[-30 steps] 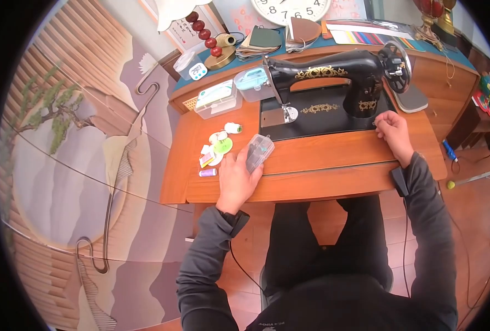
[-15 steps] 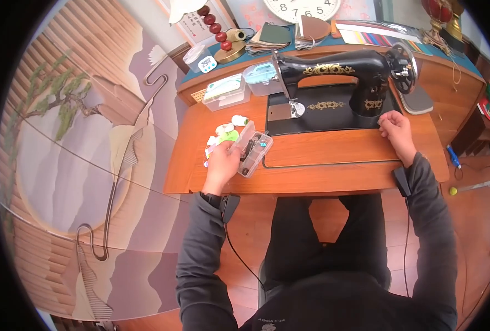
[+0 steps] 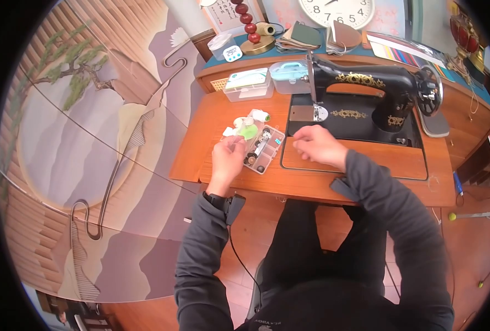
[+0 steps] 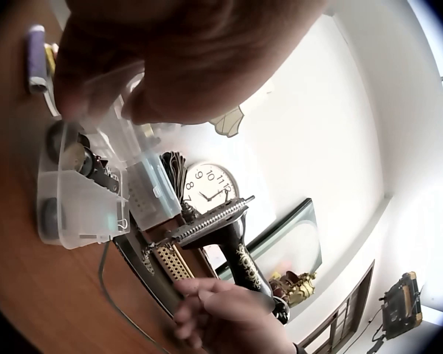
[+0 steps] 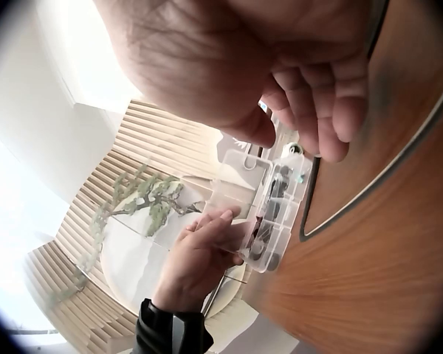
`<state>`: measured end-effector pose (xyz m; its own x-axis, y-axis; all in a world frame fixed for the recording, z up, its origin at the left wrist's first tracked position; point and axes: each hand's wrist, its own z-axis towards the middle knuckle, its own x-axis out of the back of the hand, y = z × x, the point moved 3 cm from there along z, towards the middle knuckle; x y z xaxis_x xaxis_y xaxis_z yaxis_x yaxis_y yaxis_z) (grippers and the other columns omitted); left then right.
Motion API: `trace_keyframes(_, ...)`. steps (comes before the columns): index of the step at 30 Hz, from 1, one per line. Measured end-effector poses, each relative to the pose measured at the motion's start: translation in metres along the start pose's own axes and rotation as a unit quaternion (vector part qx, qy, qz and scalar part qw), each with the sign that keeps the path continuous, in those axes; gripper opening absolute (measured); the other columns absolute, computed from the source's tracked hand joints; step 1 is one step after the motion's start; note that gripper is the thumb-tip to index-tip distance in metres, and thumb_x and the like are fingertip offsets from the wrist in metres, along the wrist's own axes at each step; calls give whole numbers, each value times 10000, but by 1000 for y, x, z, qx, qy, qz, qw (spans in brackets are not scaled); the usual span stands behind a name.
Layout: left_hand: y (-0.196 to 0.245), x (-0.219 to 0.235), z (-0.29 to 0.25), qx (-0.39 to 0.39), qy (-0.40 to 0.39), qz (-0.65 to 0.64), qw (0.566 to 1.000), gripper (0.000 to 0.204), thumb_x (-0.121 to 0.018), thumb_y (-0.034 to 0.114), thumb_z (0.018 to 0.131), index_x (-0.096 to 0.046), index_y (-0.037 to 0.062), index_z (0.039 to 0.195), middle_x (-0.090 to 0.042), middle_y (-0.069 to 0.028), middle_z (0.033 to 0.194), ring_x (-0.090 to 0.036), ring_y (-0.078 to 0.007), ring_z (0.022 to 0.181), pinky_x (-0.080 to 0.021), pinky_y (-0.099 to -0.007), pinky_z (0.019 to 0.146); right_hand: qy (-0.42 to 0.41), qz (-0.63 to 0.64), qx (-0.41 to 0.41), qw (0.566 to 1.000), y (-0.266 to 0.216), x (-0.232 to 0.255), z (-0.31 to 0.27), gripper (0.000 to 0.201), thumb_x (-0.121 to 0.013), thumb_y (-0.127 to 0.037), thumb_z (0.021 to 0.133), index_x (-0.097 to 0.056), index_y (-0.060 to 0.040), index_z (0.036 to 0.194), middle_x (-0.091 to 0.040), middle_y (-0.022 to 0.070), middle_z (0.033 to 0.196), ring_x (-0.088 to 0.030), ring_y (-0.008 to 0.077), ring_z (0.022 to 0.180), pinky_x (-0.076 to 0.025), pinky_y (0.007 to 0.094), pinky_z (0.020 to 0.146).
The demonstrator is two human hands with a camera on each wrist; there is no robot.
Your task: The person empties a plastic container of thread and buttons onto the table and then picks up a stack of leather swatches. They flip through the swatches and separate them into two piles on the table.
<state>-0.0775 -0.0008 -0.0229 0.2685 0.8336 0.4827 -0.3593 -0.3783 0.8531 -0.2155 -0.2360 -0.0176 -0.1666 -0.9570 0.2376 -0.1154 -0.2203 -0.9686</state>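
A clear compartment box (image 3: 277, 142) lies open on the wooden table, with dark bobbin-like pieces and small metal parts in its sections. My left hand (image 3: 227, 162) pinches the raised transparent lid (image 5: 245, 171) between thumb and fingers, left of the compartments. My right hand (image 3: 320, 147) hovers over the tabletop just right of the box, its fingers loosely bent and nothing visible in them. Beyond the box are white thread spools (image 3: 260, 116) and a bright green round piece (image 3: 248, 132). A purple thread spool (image 4: 37, 59) shows in the left wrist view.
A black sewing machine (image 3: 361, 79) stands behind my right hand on its dark bed plate. Two plastic containers, one clear (image 3: 249, 85) and one blue-lidded (image 3: 289, 75), sit at the back left. A lamp, a clock (image 3: 338, 10) and swatch stacks (image 3: 299, 36) are farther back.
The box went from closed under my left hand to lying open, its lid swung left. My right hand has moved left from the sewing machine's right end to beside the box.
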Motion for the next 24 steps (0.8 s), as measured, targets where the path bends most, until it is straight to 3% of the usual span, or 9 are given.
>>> trace_keyframes(2, -2, -3, -3, 1, 32, -76, 997, 267, -625, 131, 944, -669, -82, 1098, -733, -114, 863, -682, -137, 792, -532, -281, 699, -21, -17, -22, 999, -7, -17, 22, 308, -612, -137, 933, -611, 78, 1154, -674, 102, 855, -661, 154, 658, -532, 304, 531)
trace_keyframes(7, -12, -15, -10, -24, 78, -188, 979, 297, -600, 112, 979, -616, -106, 1180, -714, -101, 979, -662, -122, 856, -530, -253, 743, -27, 16, -27, 999, 1, -38, 55, 332, -584, -89, 928, -575, 60, 1224, -666, 102, 861, -651, 148, 637, -524, 293, 513)
trace_keyframes(9, -12, -19, -15, -52, 131, -231, 963, 306, -587, 121, 995, -609, -113, 1192, -703, -113, 1043, -653, -117, 911, -529, -253, 782, -15, 44, -7, 999, 8, -40, 61, 351, -578, -65, 921, -558, 51, 1251, -659, 98, 858, -647, 143, 634, -515, 283, 506)
trace_keyframes(13, 5, -31, -24, -92, 180, -239, 950, 324, -577, 140, 1013, -593, -106, 1223, -692, -102, 1085, -631, -104, 948, -507, -235, 818, -15, 60, -13, 998, 12, -41, 64, 351, -572, -57, 919, -531, 20, 1259, -668, 86, 885, -639, 135, 649, -470, 252, 498)
trace_keyframes(16, 16, -41, -30, -92, 158, -231, 956, 324, -575, 143, 1018, -591, -106, 1225, -694, -83, 1040, -616, -101, 929, -500, -239, 813, -15, 51, -19, 998, 11, -42, 63, 358, -577, -62, 920, -516, 17, 1263, -678, 95, 909, -639, 132, 654, -465, 244, 499)
trace_keyframes(20, 2, -47, -27, -48, 155, -189, 968, 325, -563, 158, 1027, -593, -92, 1232, -694, -68, 986, -606, -100, 906, -499, -255, 810, -28, 74, -22, 997, 12, -38, 62, 375, -576, -68, 925, -505, 21, 1282, -686, 101, 935, -641, 127, 678, -468, 238, 512)
trace_keyframes(24, -2, -42, -25, -89, 164, -164, 969, 317, -544, 198, 1041, -628, -68, 1192, -703, -65, 962, -607, -99, 894, -499, -267, 817, -52, 94, -10, 994, 16, -37, 63, 390, -574, -70, 933, -502, 32, 1302, -685, 91, 959, -643, 120, 722, -473, 231, 534)
